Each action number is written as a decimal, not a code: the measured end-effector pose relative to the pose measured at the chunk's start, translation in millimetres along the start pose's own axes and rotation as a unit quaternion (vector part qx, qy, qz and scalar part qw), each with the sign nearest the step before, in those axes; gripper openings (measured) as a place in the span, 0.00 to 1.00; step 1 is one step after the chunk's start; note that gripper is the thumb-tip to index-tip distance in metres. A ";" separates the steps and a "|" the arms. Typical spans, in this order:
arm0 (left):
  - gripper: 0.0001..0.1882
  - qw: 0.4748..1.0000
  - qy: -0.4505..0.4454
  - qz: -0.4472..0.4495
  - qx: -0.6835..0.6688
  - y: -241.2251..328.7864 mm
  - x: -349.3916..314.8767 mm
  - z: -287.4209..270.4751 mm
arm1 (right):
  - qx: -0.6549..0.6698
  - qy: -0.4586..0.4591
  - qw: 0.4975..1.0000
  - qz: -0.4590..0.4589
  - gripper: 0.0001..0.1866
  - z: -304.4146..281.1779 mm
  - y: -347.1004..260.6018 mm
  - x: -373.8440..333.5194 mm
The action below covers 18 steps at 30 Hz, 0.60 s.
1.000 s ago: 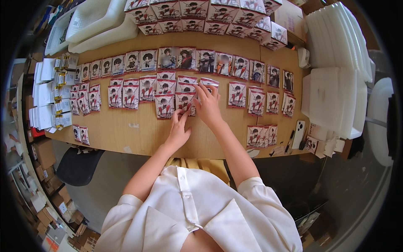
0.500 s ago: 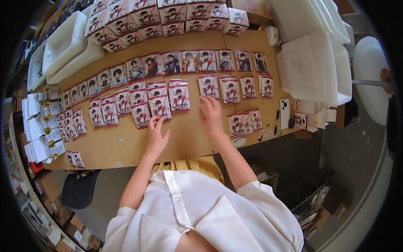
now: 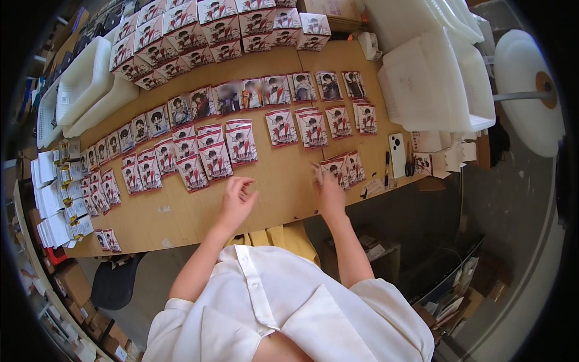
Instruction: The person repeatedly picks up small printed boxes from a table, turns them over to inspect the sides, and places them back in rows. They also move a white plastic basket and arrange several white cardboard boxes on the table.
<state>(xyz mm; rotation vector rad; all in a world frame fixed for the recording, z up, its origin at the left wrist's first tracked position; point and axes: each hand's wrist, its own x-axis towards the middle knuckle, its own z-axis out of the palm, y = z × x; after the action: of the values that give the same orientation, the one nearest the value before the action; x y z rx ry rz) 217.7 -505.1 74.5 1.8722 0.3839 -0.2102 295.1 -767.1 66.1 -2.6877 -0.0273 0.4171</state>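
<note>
My left hand [image 3: 237, 202] hovers over the near part of the table, fingers loosely curled with a gap to the thumb and nothing visible in them. It is just below a cluster of red-and-white foil packets [image 3: 214, 158]. My right hand [image 3: 332, 196] is at the left side of a fanned group of similar packets [image 3: 351, 168], partly covering it. Its fingers are closed and somewhat blurred; a small pale thing shows at their tips, too unclear to name. More packets [image 3: 281, 128] lie in overlapping stacks beyond both hands.
A row of character cards [image 3: 277, 90] runs across the table [image 3: 280, 193] behind the packets. Printed boxes [image 3: 220, 30] are stacked at the back. White plastic bins [image 3: 422, 90] stand right, others [image 3: 84, 84] left. A phone [image 3: 397, 155] and black marker [image 3: 386, 167] lie right.
My right hand has moved from the upper packets down to the fanned group and its fingers have closed. My left hand has drawn back from the packets and curled. The view has shifted slightly.
</note>
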 end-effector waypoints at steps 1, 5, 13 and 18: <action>0.24 0.999 -0.031 -0.025 -0.032 11.4 -1.4 7.9 | 0.031 -0.002 0.999 -0.035 0.22 -2.0 -15.9 -9.3; 0.37 0.968 -0.048 -0.031 -0.244 45.9 -15.8 36.4 | 0.123 0.002 0.968 -0.218 0.22 -20.7 -80.6 -48.7; 0.29 0.973 0.043 0.116 -0.194 76.5 -15.6 -1.2 | 0.430 -0.123 0.853 -0.270 0.21 -55.5 -97.2 -41.4; 0.32 0.973 0.091 0.211 0.035 86.6 -20.8 -18.8 | 0.338 -0.036 0.867 -0.363 0.13 -78.2 -121.2 -40.2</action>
<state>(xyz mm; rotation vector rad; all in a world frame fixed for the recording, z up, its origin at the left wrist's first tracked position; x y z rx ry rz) 229.1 -515.9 164.2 2.0006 0.0952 0.2393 285.0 -691.1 194.8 -1.7858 -0.7446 0.2181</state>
